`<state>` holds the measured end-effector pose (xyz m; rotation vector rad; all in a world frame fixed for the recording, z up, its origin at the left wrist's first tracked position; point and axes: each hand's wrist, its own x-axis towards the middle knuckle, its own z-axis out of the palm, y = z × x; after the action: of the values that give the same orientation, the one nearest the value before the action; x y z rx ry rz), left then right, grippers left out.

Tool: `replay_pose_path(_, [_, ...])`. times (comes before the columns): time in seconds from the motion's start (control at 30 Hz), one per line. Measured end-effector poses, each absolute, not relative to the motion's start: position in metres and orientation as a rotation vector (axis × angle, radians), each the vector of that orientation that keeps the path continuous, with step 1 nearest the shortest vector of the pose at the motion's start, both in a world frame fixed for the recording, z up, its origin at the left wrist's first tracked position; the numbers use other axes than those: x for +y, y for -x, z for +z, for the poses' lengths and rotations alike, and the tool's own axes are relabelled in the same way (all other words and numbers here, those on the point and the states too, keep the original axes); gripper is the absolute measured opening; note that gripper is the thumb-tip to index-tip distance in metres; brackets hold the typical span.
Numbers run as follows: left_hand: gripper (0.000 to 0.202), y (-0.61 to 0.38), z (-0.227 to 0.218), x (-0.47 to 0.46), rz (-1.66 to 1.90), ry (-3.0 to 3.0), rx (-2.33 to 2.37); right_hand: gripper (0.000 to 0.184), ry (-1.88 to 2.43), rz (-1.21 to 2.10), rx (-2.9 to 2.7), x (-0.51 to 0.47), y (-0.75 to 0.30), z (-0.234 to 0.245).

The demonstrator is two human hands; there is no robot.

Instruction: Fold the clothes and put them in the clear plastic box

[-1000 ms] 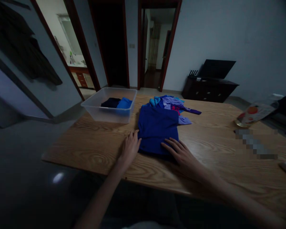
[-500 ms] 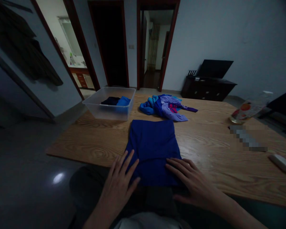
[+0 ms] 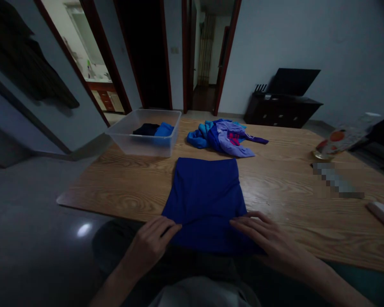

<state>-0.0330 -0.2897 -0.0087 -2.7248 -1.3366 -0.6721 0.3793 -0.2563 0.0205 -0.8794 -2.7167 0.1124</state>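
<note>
A dark blue garment (image 3: 208, 187) lies spread on the wooden table in front of me, its near end reaching the table's edge. It is narrower at the far end, with creases near my hands; which kind of garment it is I cannot tell. My left hand (image 3: 152, 239) has its fingers and thumb closed on the near left edge of the cloth. On the near right edge, my right hand (image 3: 264, 234) grips the fabric with fingers bent over it; its thumb is hidden.
Beyond the garment is a clear plastic bin (image 3: 141, 145) with black and blue cloth inside. To its right lies a heap of blue and purple clothes (image 3: 225, 136). A plastic bottle (image 3: 336, 140), a blurred-out flat item (image 3: 336, 181) and a white object (image 3: 382, 214) are at the right.
Both hands lay with fingers spread on the cloth before; now they have closed on its near edges. The garment's near end looks wider, and my left hand sits slightly further left.
</note>
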Motion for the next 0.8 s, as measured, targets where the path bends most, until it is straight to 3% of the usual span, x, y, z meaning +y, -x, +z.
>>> replay_pose_path(0.17, [0.056, 0.037, 0.034, -0.254, -0.809, 2.857, -1.816, 0.061, 1.051, 0.621, -2.345, -0.217, -0.376, 0.068])
replay_pose_path(0.33, [0.037, 0.025, 0.084, -0.149, -0.981, 2.841, -1.883, 0.047, 1.182, 0.775, -1.947, -0.137, -0.371, 0.08])
replay_pose_path(0.5, [0.035, -0.002, 0.085, -0.073, -0.894, 2.716, -2.026, 0.068, 1.422, 0.616, -2.055, -0.077, -0.379, 0.042])
replay_pose_path(0.67, [0.042, -0.044, 0.038, -0.116, -0.842, 2.644, -1.491, 0.079, 1.615, 0.477, -2.052, -0.09, -0.391, 0.019])
replay_pose_path(0.8, [0.058, -0.061, 0.004, -0.127, -0.554, 2.839, -1.512, 0.088, 1.737, 0.441, -1.994, -0.12, -0.382, 0.015])
